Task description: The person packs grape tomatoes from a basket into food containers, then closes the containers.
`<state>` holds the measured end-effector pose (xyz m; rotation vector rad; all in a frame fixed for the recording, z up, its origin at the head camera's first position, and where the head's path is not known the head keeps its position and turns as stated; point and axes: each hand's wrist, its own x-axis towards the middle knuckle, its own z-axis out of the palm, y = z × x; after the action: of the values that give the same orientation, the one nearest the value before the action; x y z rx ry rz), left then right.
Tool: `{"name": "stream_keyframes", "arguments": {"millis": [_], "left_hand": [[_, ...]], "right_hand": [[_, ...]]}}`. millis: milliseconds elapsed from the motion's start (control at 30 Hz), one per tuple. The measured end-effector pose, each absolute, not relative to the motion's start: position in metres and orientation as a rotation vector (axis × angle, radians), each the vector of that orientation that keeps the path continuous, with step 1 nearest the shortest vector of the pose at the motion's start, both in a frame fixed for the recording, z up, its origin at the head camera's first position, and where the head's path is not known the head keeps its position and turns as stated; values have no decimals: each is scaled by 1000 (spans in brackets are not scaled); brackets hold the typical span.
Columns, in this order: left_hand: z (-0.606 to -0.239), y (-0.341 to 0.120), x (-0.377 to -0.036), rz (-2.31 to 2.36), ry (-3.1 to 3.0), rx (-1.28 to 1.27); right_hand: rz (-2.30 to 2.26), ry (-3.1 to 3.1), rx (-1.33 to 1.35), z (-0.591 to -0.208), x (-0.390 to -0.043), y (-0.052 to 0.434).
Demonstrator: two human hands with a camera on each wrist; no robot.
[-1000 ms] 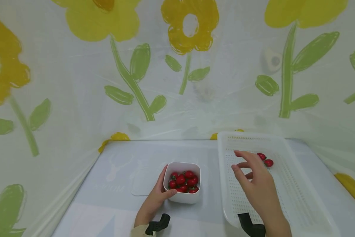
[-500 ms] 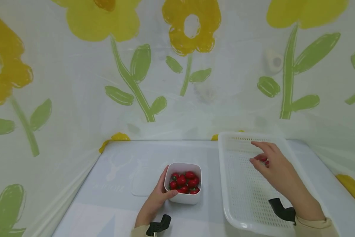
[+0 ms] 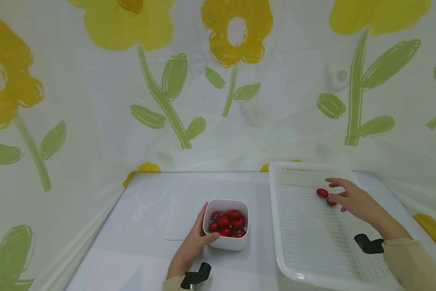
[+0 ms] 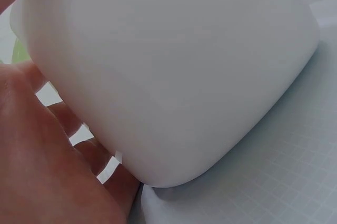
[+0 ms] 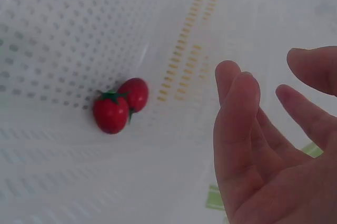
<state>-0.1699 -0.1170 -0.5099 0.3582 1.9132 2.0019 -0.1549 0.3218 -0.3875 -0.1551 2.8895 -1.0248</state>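
My left hand (image 3: 189, 247) grips a squarish white plastic container (image 3: 228, 243), thumb over the near rim and fingers along its left side. Inside it lie several red cherry tomatoes (image 3: 224, 220). In the left wrist view the container's smooth wall (image 4: 174, 76) fills most of the picture. Over the right part of a white perforated basket (image 3: 277, 234), my right hand (image 3: 359, 204) hovers with its fingers apart, holding nothing. Two cherry tomatoes lie in the basket beside it, one (image 3: 322, 192) in full sight and one (image 3: 331, 202) partly behind the fingers. The right wrist view shows both tomatoes (image 5: 110, 113) touching, green stems attached.
A pale table (image 3: 148, 210) bears the container on the left and the basket on the right. Behind it hangs a white curtain (image 3: 283, 101) printed with yellow flowers. Some yellow fabric (image 3: 432, 234) shows by the table's right edge.
My right hand has moved right across the basket and its fingers have spread, uncovering one tomato. The left hand and container have stayed in place.
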Motion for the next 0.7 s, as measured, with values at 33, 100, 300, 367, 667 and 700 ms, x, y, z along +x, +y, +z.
{"name": "stream_keyframes", "arguments": {"millis": [33,100,300,367,667,700], "left_hand": [[-510,-117,-170,2003,1914,360],[-509,-118,-170,2002,1914,357],[-508,-121,-169,2004,1919,382],[-508,-122,-168,2008,1914,387],[-512,-123,-165,1981,1915,340],[-512,-123,-165,1979,1917,336]], "right_hand": [[-1046,2860,-148,-391,-157,325],[-1080,2804,-124,-397,-160,330],[-1104,2658,-36,-418,-169,338],[-1078,2631,-5,-423,-173,339],[-935,2616,71,-442,-181,337],[-918,2616,77,-443,-181,337]]}}
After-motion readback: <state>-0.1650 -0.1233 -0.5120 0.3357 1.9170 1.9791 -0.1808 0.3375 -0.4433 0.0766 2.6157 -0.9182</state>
